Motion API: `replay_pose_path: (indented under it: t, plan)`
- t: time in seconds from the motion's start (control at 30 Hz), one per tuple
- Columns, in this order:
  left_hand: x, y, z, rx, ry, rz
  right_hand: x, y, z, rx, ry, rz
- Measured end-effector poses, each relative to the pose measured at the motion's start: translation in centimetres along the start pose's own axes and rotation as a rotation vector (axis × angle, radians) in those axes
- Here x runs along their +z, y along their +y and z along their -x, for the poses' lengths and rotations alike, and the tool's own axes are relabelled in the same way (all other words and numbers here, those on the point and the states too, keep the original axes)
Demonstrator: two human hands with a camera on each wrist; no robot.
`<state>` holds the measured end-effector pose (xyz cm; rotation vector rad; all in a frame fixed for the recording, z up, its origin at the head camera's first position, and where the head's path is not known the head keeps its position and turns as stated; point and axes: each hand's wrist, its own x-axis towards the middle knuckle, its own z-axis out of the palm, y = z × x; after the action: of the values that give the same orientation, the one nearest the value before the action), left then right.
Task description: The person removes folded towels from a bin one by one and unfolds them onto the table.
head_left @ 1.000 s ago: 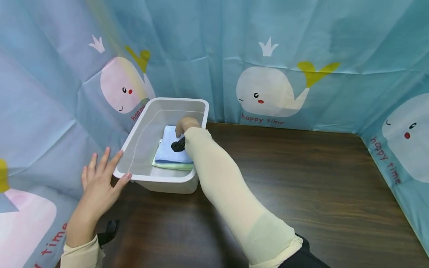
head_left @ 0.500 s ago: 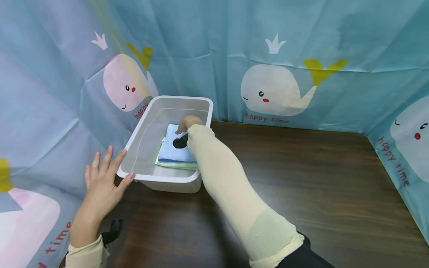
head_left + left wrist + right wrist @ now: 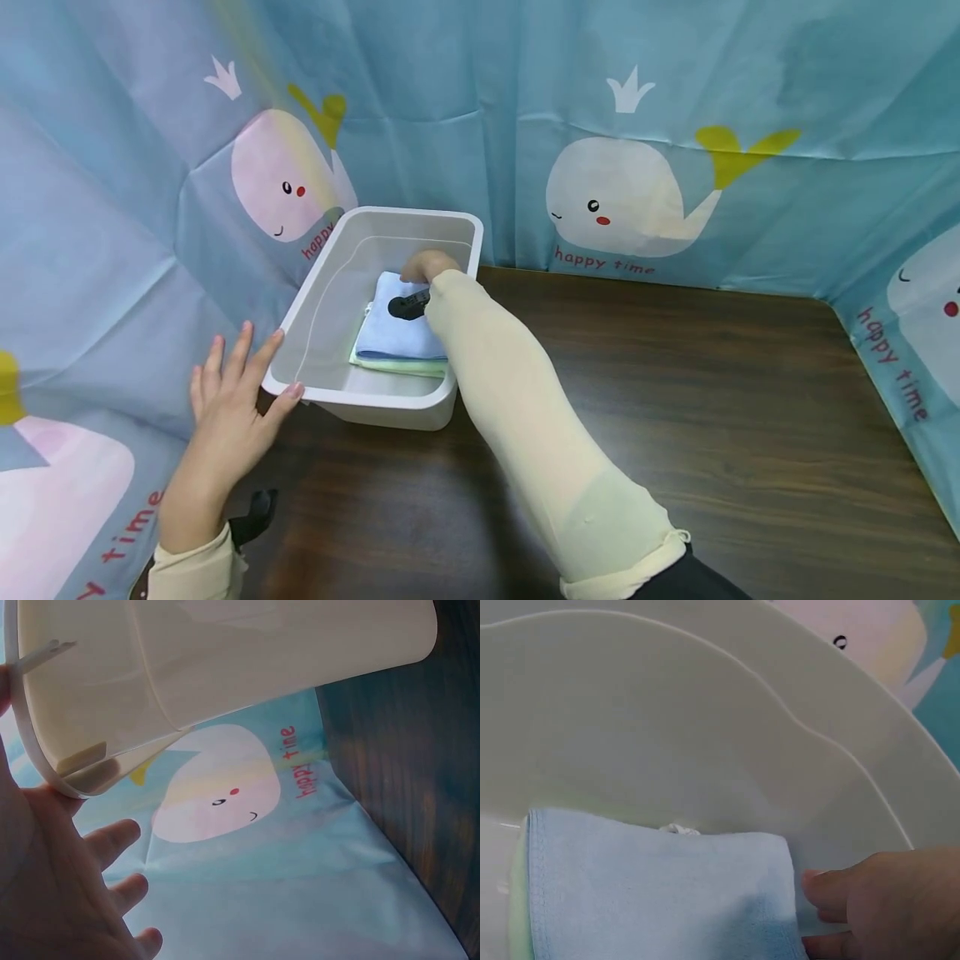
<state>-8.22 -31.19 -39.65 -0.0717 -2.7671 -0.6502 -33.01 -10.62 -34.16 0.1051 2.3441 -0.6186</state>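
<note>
A light-grey plastic bin (image 3: 360, 400) stands on the table at the left in the head view. Inside it a folded light-blue cloth (image 3: 390, 333) lies on top of a pale-green cloth (image 3: 397, 365). My right hand (image 3: 429, 264) reaches down into the bin at the far end of the blue cloth. In the right wrist view its loosely bent fingers (image 3: 832, 889) are at the cloth's edge; the lower fingertips are partly hidden. With fingers spread, my left hand (image 3: 234, 425) rests at the bin's near left corner, thumb and index finger touching the rim.
A blue curtain (image 3: 510, 150) printed with whales hangs close behind and to the left of the bin. Dark wooden table (image 3: 660, 400) extends to the right. A small white tag (image 3: 679, 829) shows beside the cloths.
The right hand has drawn slightly toward the far end of the blue cloth. The head view has shifted a little. The left hand stays at the bin's corner.
</note>
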Motion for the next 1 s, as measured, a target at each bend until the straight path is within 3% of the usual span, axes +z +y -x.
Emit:
replay_pose_path:
  t: [0.3,0.67,1.0]
  plan:
    - [0.0,-0.1,-0.1,-0.004,-0.013,-0.009,0.3,0.2,-1.3,-0.027,0.022,-0.048]
    - [0.4,-0.2,-0.2,0.022,0.002,-0.002,-0.1,0.1,-2.1,-0.019,-0.001,0.155]
    - [0.6,0.0,0.0,0.016,-0.008,0.002,0.1,0.4,-1.8,0.002,-0.013,0.111]
